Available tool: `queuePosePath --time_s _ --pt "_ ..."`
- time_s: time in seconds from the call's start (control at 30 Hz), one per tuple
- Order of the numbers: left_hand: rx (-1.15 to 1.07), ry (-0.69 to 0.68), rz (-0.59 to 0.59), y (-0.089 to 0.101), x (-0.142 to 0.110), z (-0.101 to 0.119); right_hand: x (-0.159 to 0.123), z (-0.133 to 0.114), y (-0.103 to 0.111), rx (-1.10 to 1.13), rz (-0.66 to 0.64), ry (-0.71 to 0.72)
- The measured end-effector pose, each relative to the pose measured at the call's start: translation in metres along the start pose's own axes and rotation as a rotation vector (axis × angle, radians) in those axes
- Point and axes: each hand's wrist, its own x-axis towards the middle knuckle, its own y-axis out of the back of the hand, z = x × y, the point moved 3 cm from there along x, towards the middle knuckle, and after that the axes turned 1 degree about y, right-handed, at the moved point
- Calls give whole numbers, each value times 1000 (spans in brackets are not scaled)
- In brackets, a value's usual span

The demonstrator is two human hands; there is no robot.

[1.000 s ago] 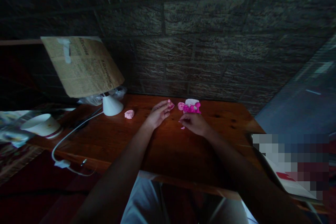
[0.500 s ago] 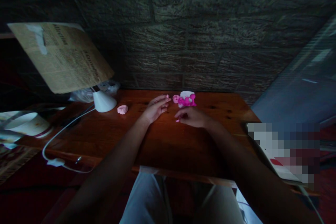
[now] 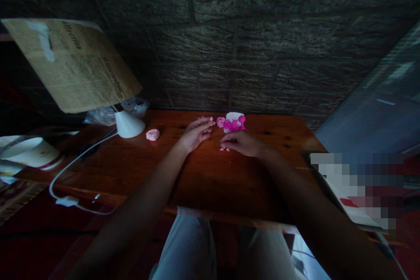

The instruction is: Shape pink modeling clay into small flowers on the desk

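Observation:
My left hand (image 3: 196, 134) is closed, with a small pink piece of what looks like dough or paper (image 3: 211, 119) between its fingertips. My right hand (image 3: 242, 142) is palm down with fingers curled together; anything between the fingertips is too small to make out. Just below those fingertips, small pink bits (image 3: 224, 149) lie on the wooden table (image 3: 210, 175). Beyond the hands sit a light pink crumpled ball (image 3: 220, 122) and bright magenta lumps (image 3: 235, 125), the latter against a whitish piece (image 3: 234, 116). Another pale pink lump (image 3: 152, 134) rests farther left.
A lamp (image 3: 129, 125) with a newsprint-like shade (image 3: 78, 65) stands at the left, its white cord (image 3: 57, 177) hanging over the front edge. A white cup-like container (image 3: 31, 152) is at far left. The stone wall (image 3: 210, 39) closes off the back.
My right fingertips have lifted slightly off the pink bits, which now show on the table. My left hand keeps its pink piece nearly still. The view has shifted a little.

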Motion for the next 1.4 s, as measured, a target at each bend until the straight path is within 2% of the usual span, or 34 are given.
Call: queuePosePath --time_s 0.13,0.33,0.43,0.5,0.63,0.73,0.8,0.97,1.2,1.4 --pt "-5 -3 -1 0 0 1 -1 4 3 -13 27 -24" --pt "4 6 23 2 -1 0 -5 5 9 82 -96 -74" --pt "10 7 16 2 0 -1 -6 3 12 45 -123 -39" --pt "11 7 4 2 1 -1 -5 3 11 14 -87 -23" --pt "3 5 -12 1 1 -1 0 0 3 -128 87 -19" --pt "4 2 -20 1 0 -1 5 -3 -6 -303 122 -28" --pt "15 1 -22 0 0 -2 7 -3 -10 -329 121 -36" --pt "53 15 -36 1 2 -6 7 -2 -12 -234 173 -34" --pt "86 -2 -79 2 2 -7 8 1 0 181 346 73" --pt "99 -21 -118 -2 -1 -5 7 -3 1 224 317 57"
